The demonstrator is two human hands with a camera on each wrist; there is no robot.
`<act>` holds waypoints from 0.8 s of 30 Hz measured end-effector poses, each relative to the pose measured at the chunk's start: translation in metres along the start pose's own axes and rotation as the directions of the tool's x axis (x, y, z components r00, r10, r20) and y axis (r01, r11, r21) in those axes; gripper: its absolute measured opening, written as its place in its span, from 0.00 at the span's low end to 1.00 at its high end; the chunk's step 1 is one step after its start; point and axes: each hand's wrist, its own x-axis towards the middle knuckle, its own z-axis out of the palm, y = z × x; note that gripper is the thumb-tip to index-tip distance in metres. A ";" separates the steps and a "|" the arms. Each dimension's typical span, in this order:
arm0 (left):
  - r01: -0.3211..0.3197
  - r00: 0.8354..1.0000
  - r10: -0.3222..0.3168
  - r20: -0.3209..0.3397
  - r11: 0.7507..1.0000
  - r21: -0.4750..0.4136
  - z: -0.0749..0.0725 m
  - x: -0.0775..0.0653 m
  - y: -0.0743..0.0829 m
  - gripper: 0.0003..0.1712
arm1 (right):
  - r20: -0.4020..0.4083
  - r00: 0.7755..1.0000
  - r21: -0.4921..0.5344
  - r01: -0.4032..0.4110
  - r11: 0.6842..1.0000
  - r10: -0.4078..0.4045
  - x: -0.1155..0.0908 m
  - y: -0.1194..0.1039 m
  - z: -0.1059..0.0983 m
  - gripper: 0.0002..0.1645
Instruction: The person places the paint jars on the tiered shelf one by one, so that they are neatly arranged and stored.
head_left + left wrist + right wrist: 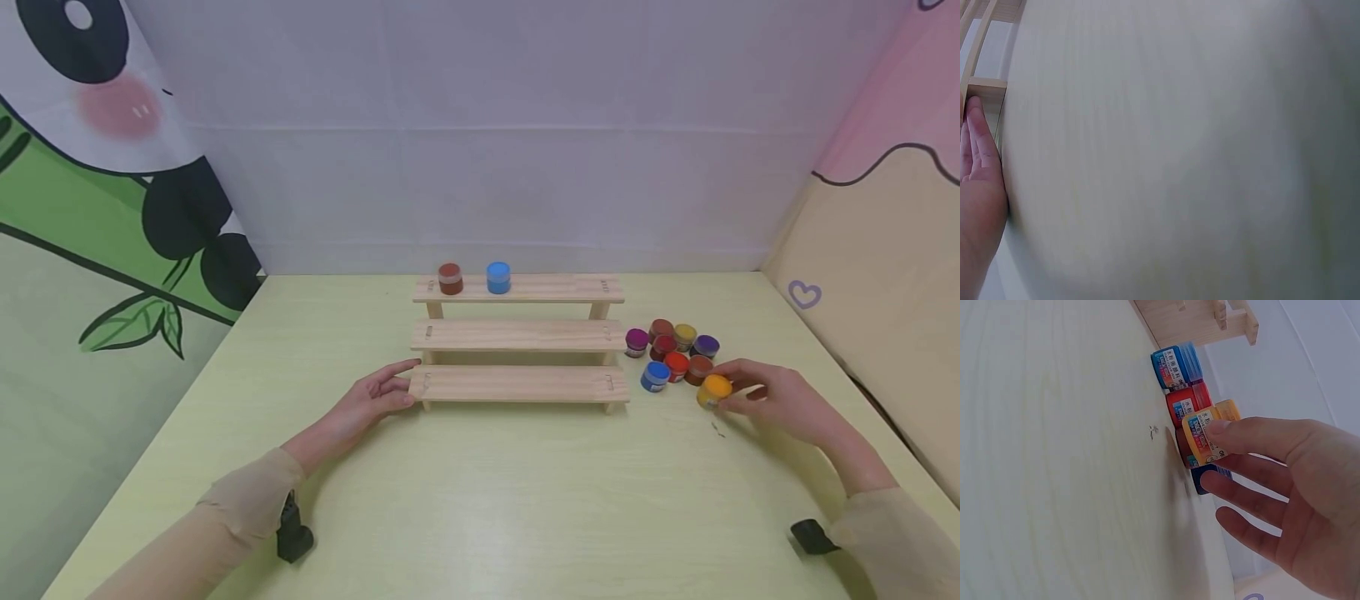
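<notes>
My right hand (pixel 780 398) pinches a yellow-orange paint jar (pixel 714 390) between thumb and forefinger; in the right wrist view the jar's printed label (pixel 1200 432) shows and the other fingers are spread. Several more paint jars, among them a blue one (pixel 656 376), a red one (pixel 676 366) and a magenta one (pixel 637 342), stand grouped beside it. My left hand (pixel 375 396) touches the left end of the three-step wooden rack (pixel 517 383) at its lowest step, fingers extended. On the top step stand a brown paint jar (pixel 450 279) and a light blue one (pixel 498 277).
The pale wooden table (pixel 480 500) reaches back to a light cloth wall (pixel 510 167). Printed cloths flank it on both sides. A black strap end (pixel 294 530) hangs below the left sleeve, another (pixel 813 537) by the right sleeve.
</notes>
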 end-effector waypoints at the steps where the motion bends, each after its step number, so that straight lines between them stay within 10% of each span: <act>1: 0.000 1.000 0.000 0.000 1.000 -0.001 0.000 0.000 0.000 0.39 | 0.000 1.000 -0.002 0.001 1.000 -0.001 0.000 0.000 0.000 0.22; 24: 0.003 1.000 -0.003 0.005 1.000 -0.001 0.000 -0.003 0.004 0.39 | 0.005 1.000 -0.029 0.000 1.000 0.000 0.007 -0.008 -0.012 0.20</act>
